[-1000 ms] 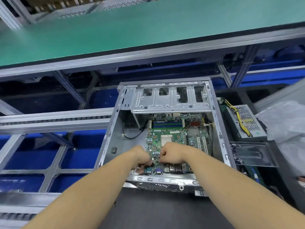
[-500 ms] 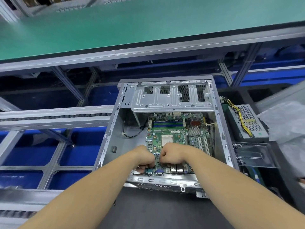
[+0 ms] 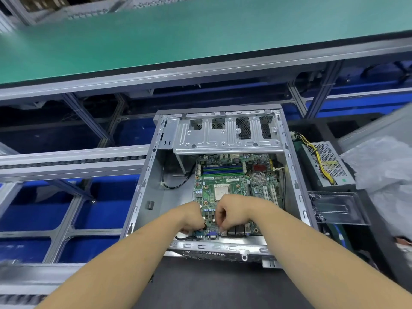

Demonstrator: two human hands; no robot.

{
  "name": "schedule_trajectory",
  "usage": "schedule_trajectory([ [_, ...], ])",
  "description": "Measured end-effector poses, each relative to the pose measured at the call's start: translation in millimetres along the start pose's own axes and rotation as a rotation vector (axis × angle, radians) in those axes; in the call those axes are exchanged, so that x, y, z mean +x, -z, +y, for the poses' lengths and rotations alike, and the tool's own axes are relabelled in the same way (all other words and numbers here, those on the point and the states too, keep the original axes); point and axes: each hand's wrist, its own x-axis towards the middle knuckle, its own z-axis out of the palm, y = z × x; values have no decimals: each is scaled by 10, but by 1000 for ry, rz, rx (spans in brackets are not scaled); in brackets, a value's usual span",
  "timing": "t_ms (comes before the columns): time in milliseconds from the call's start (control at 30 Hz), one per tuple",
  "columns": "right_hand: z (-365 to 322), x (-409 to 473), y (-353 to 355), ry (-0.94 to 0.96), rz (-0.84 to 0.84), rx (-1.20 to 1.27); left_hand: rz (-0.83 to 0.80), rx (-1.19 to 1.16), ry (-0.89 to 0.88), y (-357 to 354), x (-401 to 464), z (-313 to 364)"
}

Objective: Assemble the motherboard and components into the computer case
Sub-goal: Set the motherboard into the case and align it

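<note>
Both hands curl over the motherboard (image 3: 231,188) near the case (image 3: 147,181) rear edge: left hand (image 3: 192,216) and right hand (image 3: 231,211) grips closed, contents hidden. Press evenly, keeping ports aligned.

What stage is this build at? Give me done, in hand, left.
Done: the motherboard lies inside the case. In hand: both hands, left and right, work at its near edge by the ports; what they grip is hidden. Left: the power supply sits outside the case.

Both forearms extended forward; left hand (image 3: 193,217), right hand (image 3: 231,211) close together, fingers curled.
</note>
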Motion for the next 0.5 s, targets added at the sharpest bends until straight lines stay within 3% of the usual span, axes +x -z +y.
schedule_trajectory([
  [233,-49,-220,79,-141,-145,-399,11,-76,0,-5,-7,-43],
  [500,-69,-177,66,-55,-25,-478,53,-140,23,-17,10,-36],
])
